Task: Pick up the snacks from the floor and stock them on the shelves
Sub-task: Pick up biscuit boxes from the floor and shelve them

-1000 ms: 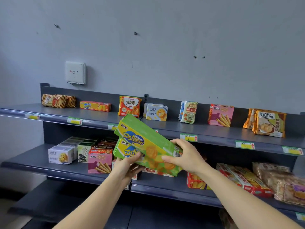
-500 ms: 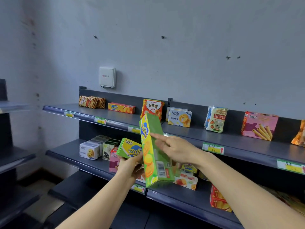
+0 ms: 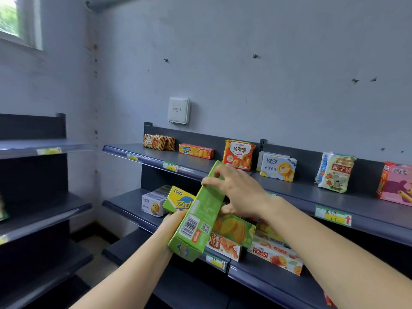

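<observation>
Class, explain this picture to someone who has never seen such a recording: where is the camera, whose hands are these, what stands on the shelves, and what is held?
No machine here: one camera worn on a person's head looks forward and down at their bare hands. The right hand grips a long green biscuit box near its top. The left hand, partly hidden behind it, holds a second box marked Zech. The top shelf carries snack bags and boxes in a row.

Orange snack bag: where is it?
Head view, centre: the orange bag stands on the top shelf, red box to its left, Landy box to its right.
</observation>
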